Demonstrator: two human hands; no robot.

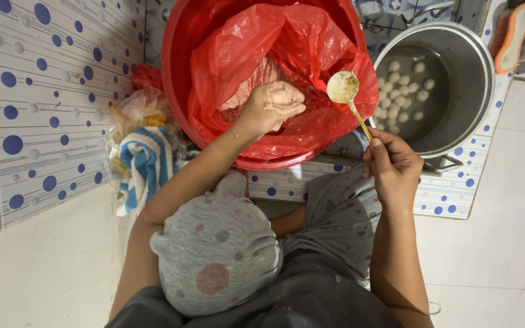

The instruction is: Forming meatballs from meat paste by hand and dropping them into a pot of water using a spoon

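Pink paste (pixel 256 82) fills a red bag (pixel 311 54) lining a red tub (pixel 180 54), its top edge cut off. Left hand (pixel 273 104) is fisted around a lump of paste. Right hand (pixel 391 164), at four o'clock, pinches a spoon (pixel 346 92). Pale balls (pixel 403 91) sit dimly in a pot (pixel 478 91) at three o'clock.

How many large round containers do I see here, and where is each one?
2. The red basin, lined with a red plastic bag, sits at top centre; the metal pot holding pale balls stands to its right. Others may lie outside the view.

Clear plastic bag (pixel 138 115) beside red basin (pixel 177 73)
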